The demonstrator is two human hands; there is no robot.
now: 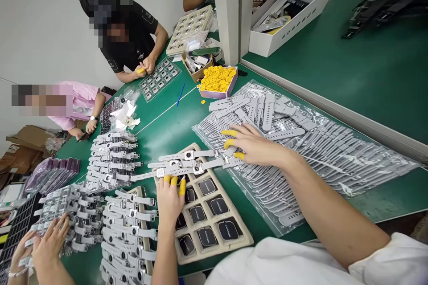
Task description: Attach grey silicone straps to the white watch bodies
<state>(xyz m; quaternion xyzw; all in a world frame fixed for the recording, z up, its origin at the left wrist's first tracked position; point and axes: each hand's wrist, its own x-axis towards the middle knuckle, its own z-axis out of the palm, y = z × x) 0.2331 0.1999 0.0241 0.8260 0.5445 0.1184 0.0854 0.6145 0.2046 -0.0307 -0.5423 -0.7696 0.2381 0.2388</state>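
Note:
My left hand (170,200), with yellow finger cots, is over the moulded tray (234,242). Its bent fingers grip a smartwatch (161,172) with a grey strap at the tray's far left. Two more grey-strapped watches lie beside it across the tray's far end, one of them a watch (189,155). Square black watch faces (219,205) fill the tray's pockets. My right hand (250,146), also in yellow cots, reaches over the grey watch straps (287,133), its fingers spread. Its fingertips are at the near left of the loose straps, above a clear plastic sheet.
Rows of finished-looking grey watches (127,231) stand to the left, where another person's hands (50,240) work. A box of yellow finger cots (217,81) sits beyond the straps, near a post (229,13). Two people sit farther along the green table (160,120).

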